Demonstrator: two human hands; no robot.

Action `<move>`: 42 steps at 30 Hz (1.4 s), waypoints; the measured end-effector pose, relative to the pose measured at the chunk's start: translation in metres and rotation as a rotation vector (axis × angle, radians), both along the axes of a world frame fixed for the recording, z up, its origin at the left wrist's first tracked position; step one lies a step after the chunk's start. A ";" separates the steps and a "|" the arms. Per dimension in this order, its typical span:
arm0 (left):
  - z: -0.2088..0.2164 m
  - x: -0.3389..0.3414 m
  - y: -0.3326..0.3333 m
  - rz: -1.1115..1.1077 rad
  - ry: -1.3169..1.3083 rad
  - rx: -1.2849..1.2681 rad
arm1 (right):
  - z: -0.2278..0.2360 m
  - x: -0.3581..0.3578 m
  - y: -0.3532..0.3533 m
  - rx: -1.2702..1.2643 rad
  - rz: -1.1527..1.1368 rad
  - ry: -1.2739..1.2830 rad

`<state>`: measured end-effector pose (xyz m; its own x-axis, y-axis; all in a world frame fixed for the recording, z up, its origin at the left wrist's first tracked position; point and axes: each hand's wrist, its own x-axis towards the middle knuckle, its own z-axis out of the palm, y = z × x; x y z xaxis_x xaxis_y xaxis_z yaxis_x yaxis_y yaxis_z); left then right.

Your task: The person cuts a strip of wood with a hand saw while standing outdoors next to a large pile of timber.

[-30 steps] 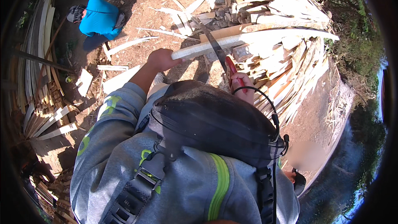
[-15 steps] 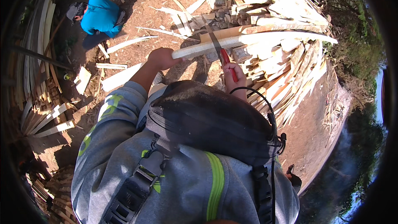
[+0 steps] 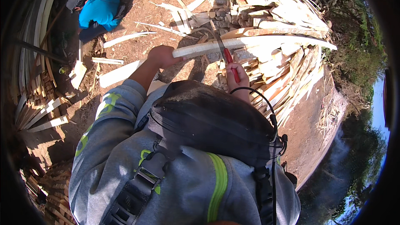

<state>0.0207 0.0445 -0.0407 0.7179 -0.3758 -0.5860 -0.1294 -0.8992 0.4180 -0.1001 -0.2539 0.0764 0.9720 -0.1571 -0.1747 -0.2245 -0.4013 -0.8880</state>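
A long, pale wooden slat (image 3: 250,40) runs across in front of me, from the lower left to the far right. My left hand (image 3: 163,57) is closed around it, left of the middle. In my right hand (image 3: 236,75) is a long-bladed tool with a red handle (image 3: 228,56), the fingers wrapped around the grip. Its narrow grey blade (image 3: 219,41) points away from me and crosses the slat. Whether the edge has teeth, and whether it touches the wood, I cannot make out.
Stacked slats and split wood (image 3: 287,71) lie to the right and far ahead. Loose offcuts (image 3: 107,61) litter the dirt on the left, near more upright slats (image 3: 35,50). A person in a blue top (image 3: 98,6) crouches at the far left. A black bag (image 3: 204,112) hangs at my front.
The tool in my right hand has shifted slightly right, its blade tip now nearer me. My left hand keeps its grip on the slat. The crouching person appears slightly farther left.
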 end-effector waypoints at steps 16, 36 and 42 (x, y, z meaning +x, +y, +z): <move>0.023 -0.006 -0.002 0.009 -0.049 0.014 | 0.036 0.028 0.007 0.093 0.081 -0.064; 0.090 0.033 -0.006 -0.076 -0.264 0.147 | -0.005 -0.056 -0.029 0.247 -0.107 -0.146; 0.087 0.037 -0.005 -0.120 -0.343 0.191 | -0.003 -0.040 -0.015 0.314 -0.081 -0.143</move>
